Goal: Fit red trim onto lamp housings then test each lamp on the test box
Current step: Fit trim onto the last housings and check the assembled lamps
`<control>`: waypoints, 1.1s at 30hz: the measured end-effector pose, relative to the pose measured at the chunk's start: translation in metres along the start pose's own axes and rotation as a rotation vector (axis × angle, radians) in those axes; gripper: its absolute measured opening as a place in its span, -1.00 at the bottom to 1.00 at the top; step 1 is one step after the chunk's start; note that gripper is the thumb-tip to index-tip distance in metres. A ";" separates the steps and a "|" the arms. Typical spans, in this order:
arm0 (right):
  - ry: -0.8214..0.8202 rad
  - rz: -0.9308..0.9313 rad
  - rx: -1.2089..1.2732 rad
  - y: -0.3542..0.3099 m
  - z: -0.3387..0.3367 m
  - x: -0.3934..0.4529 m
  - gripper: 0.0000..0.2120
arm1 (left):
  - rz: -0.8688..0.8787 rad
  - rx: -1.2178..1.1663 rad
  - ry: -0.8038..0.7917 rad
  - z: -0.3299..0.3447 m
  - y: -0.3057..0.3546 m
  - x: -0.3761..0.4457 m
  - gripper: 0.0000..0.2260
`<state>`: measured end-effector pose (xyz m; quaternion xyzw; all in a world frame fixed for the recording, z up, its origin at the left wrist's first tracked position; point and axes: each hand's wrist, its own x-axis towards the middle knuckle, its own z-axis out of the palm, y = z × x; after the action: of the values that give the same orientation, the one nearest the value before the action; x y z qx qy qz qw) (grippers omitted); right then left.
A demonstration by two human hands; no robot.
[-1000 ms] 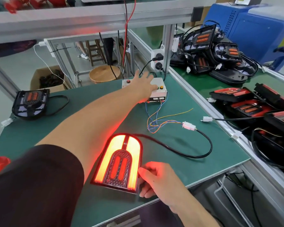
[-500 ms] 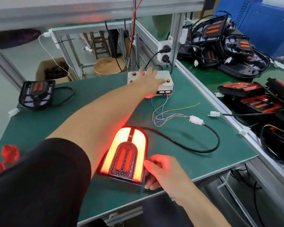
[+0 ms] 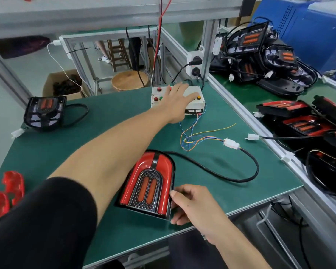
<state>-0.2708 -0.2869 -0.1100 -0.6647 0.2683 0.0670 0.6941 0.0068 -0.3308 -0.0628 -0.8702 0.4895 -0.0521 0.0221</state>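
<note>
A lamp with red trim (image 3: 148, 184) lies unlit on the green mat near the front edge. My right hand (image 3: 192, 204) holds its right side between thumb and fingers. Its black cable (image 3: 248, 167) loops right to a white connector (image 3: 231, 144) joined to coloured wires from the white test box (image 3: 194, 101). My left hand (image 3: 179, 100) reaches across and lies flat on the test box, fingers straight, one fingertip near the orange button (image 3: 198, 97). A bare lamp housing (image 3: 44, 112) sits at the mat's far left. Loose red trim pieces (image 3: 6, 191) lie at the left edge.
On the right bench lie several lamps with red trim (image 3: 297, 121) and, further back, a pile of black housings (image 3: 264, 61) with cables. A loose white plug (image 3: 253, 136) rests at the mat's right edge. A socket (image 3: 194, 66) hangs on the frame post behind the box.
The lamp was glowing bright red in both earlier frames and is now dark. My left hand stays on the test box, its fingers shifted toward the orange button. My right hand keeps its hold.
</note>
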 end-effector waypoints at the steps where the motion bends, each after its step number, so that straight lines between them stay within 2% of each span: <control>1: 0.002 -0.002 0.000 0.000 0.000 -0.001 -0.83 | 0.002 -0.101 0.057 0.000 0.001 -0.009 -0.31; 4: -0.001 -0.005 0.002 -0.002 -0.001 -0.002 -0.82 | -0.057 -0.384 0.115 -0.005 -0.002 -0.038 -0.60; 8: 0.011 0.005 0.001 -0.003 0.000 -0.003 -0.82 | -0.112 -0.446 0.156 -0.013 -0.006 -0.086 -0.82; 11: 0.080 -0.064 -0.148 -0.003 -0.006 -0.011 -0.81 | -0.005 -0.475 0.173 -0.019 0.006 -0.110 -0.88; 13: 0.315 -0.245 -0.397 -0.006 -0.023 -0.015 -0.79 | 0.090 -0.501 0.184 -0.022 0.019 -0.113 -0.88; 16: 0.830 -0.521 -0.764 -0.026 -0.068 -0.014 -0.86 | 0.230 -0.474 0.184 -0.025 0.043 -0.105 -0.75; 18: 0.989 -0.604 -0.953 -0.041 -0.101 -0.005 -0.81 | 0.300 -0.428 0.164 -0.026 0.062 -0.094 -0.65; 19: 0.984 -0.576 -1.043 -0.048 -0.115 0.000 -0.74 | 0.321 -0.399 0.149 -0.026 0.072 -0.088 -0.61; 22: 0.822 -0.256 -1.305 -0.060 -0.140 0.017 -0.53 | 0.361 -0.256 0.092 -0.025 0.095 -0.069 -0.53; 24: 0.715 -0.165 -1.393 -0.064 -0.148 0.026 -0.52 | 0.381 -0.149 0.044 -0.023 0.105 -0.061 -0.55; 29: 0.527 -0.252 -1.441 -0.059 -0.147 0.040 -0.71 | 0.427 -0.036 -0.011 -0.021 0.110 -0.055 -0.78; 33: 0.535 -0.383 -1.375 -0.053 -0.149 0.044 -0.77 | 0.463 -0.085 -0.030 -0.019 0.106 -0.056 -0.81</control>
<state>-0.2517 -0.4471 -0.0790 -0.9759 0.2053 -0.0660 0.0345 -0.1140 -0.3379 -0.0569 -0.7356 0.6773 -0.0120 0.0041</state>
